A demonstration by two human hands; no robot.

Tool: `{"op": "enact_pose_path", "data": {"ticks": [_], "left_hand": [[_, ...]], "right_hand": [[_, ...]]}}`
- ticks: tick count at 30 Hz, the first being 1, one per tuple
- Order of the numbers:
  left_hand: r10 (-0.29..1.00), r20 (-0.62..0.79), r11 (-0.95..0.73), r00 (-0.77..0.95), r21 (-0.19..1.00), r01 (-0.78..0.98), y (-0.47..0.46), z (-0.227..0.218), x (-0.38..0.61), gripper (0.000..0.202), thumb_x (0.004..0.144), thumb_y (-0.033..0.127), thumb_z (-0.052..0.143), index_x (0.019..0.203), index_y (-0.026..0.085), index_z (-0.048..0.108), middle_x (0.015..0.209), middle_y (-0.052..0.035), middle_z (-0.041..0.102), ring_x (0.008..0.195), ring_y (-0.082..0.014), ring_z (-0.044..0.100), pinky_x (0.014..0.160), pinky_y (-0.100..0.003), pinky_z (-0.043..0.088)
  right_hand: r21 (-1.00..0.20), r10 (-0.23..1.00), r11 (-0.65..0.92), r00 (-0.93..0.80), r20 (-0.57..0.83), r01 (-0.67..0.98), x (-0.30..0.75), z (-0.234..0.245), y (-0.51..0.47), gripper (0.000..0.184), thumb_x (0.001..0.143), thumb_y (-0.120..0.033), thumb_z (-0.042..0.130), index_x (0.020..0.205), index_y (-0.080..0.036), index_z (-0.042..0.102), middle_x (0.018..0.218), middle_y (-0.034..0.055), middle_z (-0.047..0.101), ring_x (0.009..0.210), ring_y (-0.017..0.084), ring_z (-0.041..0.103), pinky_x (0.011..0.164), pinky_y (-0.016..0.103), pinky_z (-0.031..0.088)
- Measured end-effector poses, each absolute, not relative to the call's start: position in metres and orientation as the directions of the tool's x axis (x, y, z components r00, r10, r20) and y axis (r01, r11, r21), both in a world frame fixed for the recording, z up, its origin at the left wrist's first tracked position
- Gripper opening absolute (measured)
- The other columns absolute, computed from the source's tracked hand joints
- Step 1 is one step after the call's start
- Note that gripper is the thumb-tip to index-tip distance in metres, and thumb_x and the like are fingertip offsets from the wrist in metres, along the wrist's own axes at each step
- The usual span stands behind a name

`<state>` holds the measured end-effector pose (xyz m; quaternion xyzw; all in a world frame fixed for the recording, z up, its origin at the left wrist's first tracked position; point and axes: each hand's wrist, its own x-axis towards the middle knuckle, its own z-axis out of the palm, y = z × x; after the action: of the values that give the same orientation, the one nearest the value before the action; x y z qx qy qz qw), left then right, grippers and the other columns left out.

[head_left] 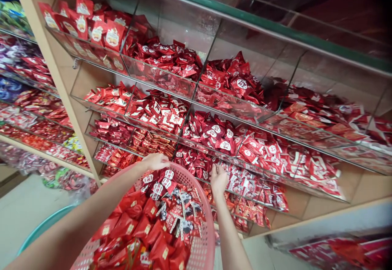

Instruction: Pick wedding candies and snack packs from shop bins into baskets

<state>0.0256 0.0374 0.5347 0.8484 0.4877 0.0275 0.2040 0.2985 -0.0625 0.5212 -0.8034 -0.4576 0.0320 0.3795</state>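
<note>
My left hand (157,161) is closed on the far rim of a pink plastic basket (206,204). Inside the basket lie many red snack packets (147,217), with dark red white-labelled ones and some black-and-white printed ones towards the far side. Beyond the basket's right side, my right hand (219,178) reaches to a low shelf compartment, its fingers curled together. Dark red packets (196,164) lie just left of those fingers, and pale-and-red packets (241,180) to their right. Whatever the right fingertips may hold cannot be made out.
Tilted shelves with clear dividers and a clear front panel (165,83) hold rows of red packets. A wooden upright (58,78) separates them from another shelf unit at left. A teal tub (45,225) stands on the floor at lower left; red packaging (352,251) lies at lower right.
</note>
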Motion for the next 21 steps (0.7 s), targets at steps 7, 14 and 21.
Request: {"op": "enact_pose_path", "data": {"ticks": [7, 14, 21], "left_hand": [[0.838, -0.160, -0.434, 0.522, 0.386, 0.814, 0.037, 0.534, 0.025, 0.038, 0.079, 0.057, 0.045, 0.091, 0.030, 0.070, 0.083, -0.0005, 0.071, 0.079, -0.0214, 0.065, 0.065, -0.026, 0.044], [0.824, -0.141, -0.459, 0.549, 0.400, 0.793, 0.036, 0.533, 0.023, 0.042, 0.080, 0.059, 0.042, 0.093, 0.030, 0.070, 0.087, -0.0008, 0.072, 0.081, -0.0223, 0.065, 0.064, -0.026, 0.043], [0.830, -0.140, -0.448, 0.540, 0.410, 0.794, 0.036, 0.530, 0.023, 0.039, 0.080, 0.056, 0.043, 0.090, 0.028, 0.070, 0.083, -0.0004, 0.071, 0.077, -0.0207, 0.065, 0.061, -0.025, 0.041]], "right_hand": [[-0.822, 0.805, 0.230, 0.373, 0.462, 0.521, 0.247, 0.510, -0.110, 0.039, 0.088, -0.044, 0.047, 0.107, -0.015, 0.065, 0.094, 0.0096, 0.072, 0.081, 0.020, 0.069, 0.076, 0.033, 0.055], [-0.695, 0.782, 0.423, 0.154, 0.604, 0.582, 0.217, 0.513, -0.140, 0.023, 0.089, -0.025, 0.050, 0.104, -0.023, 0.067, 0.102, 0.0057, 0.071, 0.095, 0.019, 0.066, 0.088, 0.034, 0.052], [-0.849, 0.895, 0.266, 0.211, 0.394, 0.456, 0.207, 0.518, -0.138, 0.025, 0.085, -0.031, 0.054, 0.105, -0.019, 0.064, 0.096, 0.0067, 0.071, 0.083, 0.017, 0.067, 0.078, 0.028, 0.054]]}}
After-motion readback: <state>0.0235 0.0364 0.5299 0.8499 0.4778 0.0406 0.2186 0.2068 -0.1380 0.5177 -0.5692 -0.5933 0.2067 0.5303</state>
